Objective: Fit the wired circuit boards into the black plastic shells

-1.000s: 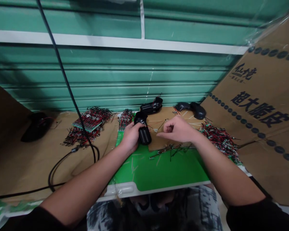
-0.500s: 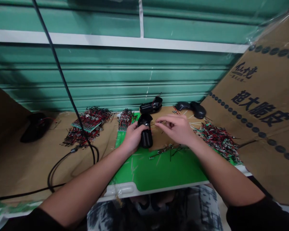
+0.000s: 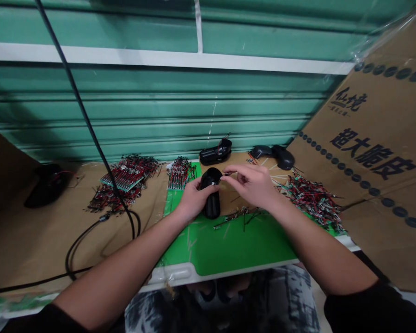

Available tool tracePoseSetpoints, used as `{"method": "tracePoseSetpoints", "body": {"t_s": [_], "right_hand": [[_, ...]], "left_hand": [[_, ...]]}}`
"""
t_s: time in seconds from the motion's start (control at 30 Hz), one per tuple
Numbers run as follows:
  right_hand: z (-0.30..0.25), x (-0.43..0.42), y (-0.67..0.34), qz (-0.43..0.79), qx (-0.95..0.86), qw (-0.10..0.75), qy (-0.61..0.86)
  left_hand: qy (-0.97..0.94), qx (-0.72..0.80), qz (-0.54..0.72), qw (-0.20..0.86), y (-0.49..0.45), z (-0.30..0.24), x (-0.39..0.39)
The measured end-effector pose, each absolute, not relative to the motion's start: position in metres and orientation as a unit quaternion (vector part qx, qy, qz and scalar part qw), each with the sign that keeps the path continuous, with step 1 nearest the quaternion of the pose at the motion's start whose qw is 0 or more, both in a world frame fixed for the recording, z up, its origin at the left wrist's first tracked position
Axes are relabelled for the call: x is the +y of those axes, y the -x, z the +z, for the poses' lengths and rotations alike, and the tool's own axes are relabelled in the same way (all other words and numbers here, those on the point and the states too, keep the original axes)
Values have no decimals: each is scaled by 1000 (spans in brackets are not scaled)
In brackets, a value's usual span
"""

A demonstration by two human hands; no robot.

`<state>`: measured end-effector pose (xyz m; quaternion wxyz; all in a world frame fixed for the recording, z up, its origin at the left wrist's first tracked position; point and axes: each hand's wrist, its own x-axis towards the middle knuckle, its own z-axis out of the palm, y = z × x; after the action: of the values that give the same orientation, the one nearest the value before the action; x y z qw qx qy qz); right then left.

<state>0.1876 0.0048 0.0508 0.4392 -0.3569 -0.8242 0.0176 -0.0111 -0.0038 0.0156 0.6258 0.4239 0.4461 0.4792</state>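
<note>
My left hand (image 3: 194,201) is shut around a black plastic mouse-shaped housing (image 3: 212,196), which stands nearly upright on the green cutting mat (image 3: 242,247). My right hand (image 3: 251,185) pinches a small wired part (image 3: 226,174) between its fingertips, holding it at the top of the housing. I cannot tell whether the part touches the housing. A few loose thin wires (image 3: 235,217) lie on the mat below my right wrist. The housing's underside is hidden by my left hand.
Heaps of red-and-black wired parts (image 3: 314,201) lie right; others (image 3: 125,182) with a green circuit board lie left on cardboard (image 3: 38,240). Black housings (image 3: 215,152) stand behind. A black cable (image 3: 86,125) hangs down left, before a green shutter.
My right hand has moved left and closed its fingertips on the small part at the housing's top. The housing now stands more upright in my left hand. The view has shifted slightly.
</note>
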Motion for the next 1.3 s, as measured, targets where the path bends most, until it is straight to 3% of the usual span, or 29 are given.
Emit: {"method": "tracePoseSetpoints", "body": {"t_s": [0.17, 0.4, 0.6, 0.77, 1.3], "right_hand": [[58, 2, -189, 123, -811, 428, 379], [67, 5, -201, 232, -850, 319, 350], [65, 4, -200, 346, -780, 406, 328], [68, 2, -196, 452, -724, 408, 322], [56, 11, -188, 438, -671, 456, 387]], "left_hand": [[-301, 443, 469, 703, 12, 24, -3], [-262, 428, 452, 738, 16, 26, 2], [-252, 403, 460, 750, 18, 29, 0], [-254, 401, 450, 756, 19, 28, -1], [-352, 438, 446, 697, 12, 29, -11]]}}
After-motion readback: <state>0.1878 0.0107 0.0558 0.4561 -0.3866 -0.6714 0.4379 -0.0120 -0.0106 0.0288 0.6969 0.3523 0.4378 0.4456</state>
